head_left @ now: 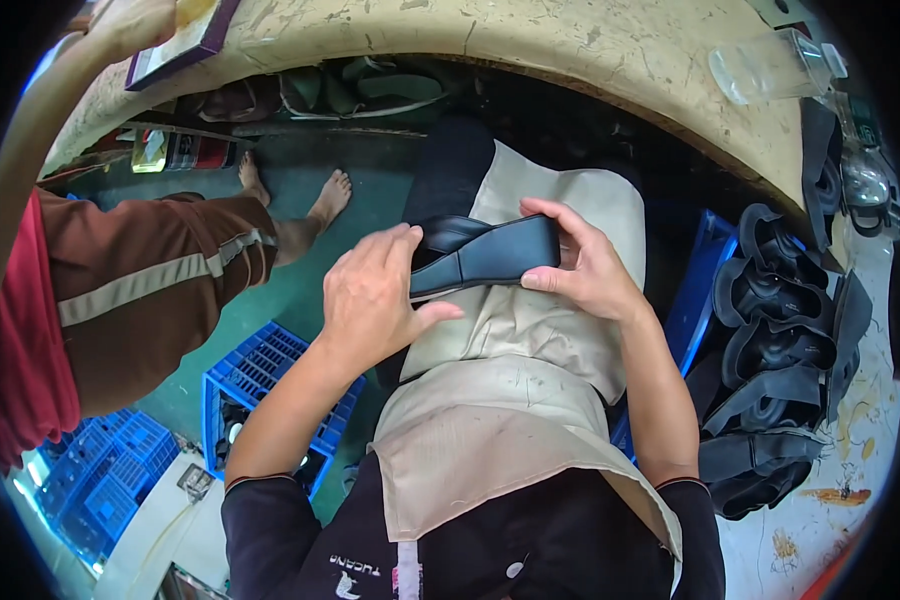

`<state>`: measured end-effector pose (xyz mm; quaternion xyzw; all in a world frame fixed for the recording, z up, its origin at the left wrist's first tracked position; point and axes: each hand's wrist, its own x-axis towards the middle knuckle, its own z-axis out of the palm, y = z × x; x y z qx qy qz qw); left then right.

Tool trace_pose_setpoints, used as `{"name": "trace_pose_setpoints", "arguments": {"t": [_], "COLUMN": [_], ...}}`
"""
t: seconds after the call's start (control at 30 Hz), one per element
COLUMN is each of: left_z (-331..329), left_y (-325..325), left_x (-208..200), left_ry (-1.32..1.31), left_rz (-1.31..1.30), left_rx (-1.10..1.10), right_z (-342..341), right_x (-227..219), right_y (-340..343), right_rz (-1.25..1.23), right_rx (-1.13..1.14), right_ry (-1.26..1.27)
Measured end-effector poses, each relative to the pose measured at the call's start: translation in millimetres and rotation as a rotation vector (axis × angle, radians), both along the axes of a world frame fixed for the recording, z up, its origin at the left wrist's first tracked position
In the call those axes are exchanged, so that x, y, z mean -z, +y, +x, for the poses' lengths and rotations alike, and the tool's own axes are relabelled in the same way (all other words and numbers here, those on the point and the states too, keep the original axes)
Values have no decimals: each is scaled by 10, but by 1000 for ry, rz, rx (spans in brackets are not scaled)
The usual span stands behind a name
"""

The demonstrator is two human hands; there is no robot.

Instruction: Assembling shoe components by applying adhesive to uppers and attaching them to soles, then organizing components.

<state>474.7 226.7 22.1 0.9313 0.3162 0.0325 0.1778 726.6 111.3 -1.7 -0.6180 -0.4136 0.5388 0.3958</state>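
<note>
A black, smooth shoe upper (500,250) with crossing bands and a stitched seam is held over my lap, above a beige apron. My right hand (595,262) grips its right end, the thumb on the near edge and the fingers at the far edge and behind. My left hand (370,290) is closed around the left end, which it partly hides. Its fingertips touch the far edge, and its thumb stretches out just below the near edge.
Similar black uppers (775,340) are stacked at my right beside a blue crate (705,280). A worn, curved table (530,35) lies ahead, with a clear plastic bottle (770,68). Another person's leg (160,270) is at left, near a blue crate (260,360).
</note>
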Motion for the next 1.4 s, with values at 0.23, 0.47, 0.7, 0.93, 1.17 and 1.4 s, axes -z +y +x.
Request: {"name": "trace_pose_setpoints", "arguments": {"t": [0.23,0.47,0.7,0.93,1.17,1.4], "left_z": [27,-218,-749,-1597,-3497,-5495], "left_y": [-327,-652,-1290,-1817,-2786,-3834], "left_x": [11,-188,-581,-689,-667,-425], "left_ry": [-108,-207,-240,-309,256,444], "left_rz": [165,193,240,173,308,444], "left_rx": [-156,-334,-552,-781,-1775,-2224], "right_z": [-436,-877,-1177,-1558,-1382,-1484], "right_x": [-183,-267,-874,-1334,-1113,-1184], "right_y": [186,272,55,30,110,8], "right_rz": [-65,202,325,331,268,155], "right_rx": [105,247,33,-234,-537,-600], "right_ry": [-471,-483,-588,-222,-453,-506]}}
